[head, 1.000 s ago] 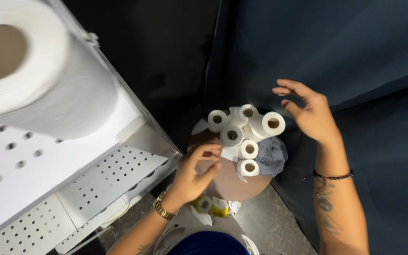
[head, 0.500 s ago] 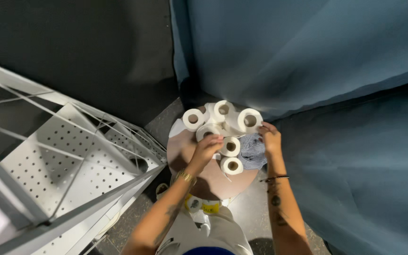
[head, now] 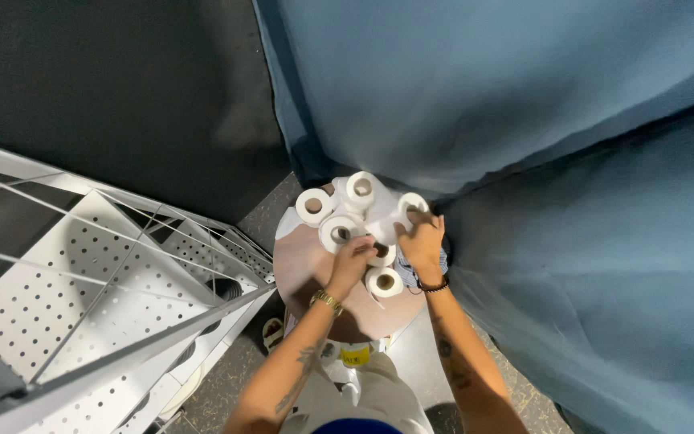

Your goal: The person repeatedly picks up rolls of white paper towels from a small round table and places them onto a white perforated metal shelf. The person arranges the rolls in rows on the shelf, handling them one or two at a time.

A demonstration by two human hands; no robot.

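Both your hands are down on the cluster of white paper rolls on the round brown table (head: 307, 265). Your left hand (head: 355, 261) — gold watch at the wrist — has its fingers curled over the roll in the middle of the table (head: 381, 255), which is mostly hidden, so whether you've got a firm hold of it I cannot tell. Your right hand (head: 422, 239), dark band on the wrist, is closed around the roll at the table's far right edge (head: 410, 202). Another roll (head: 384, 282) stands free on the near side of the table, just beside your left hand. Three more sit toward the table's far side — one at the left (head: 312, 206), one at the back (head: 361, 187), one nearer the centre (head: 339, 234). A perforated white rack (head: 106, 297) stands left of the table, blue curtain (head: 524, 120) behind it.
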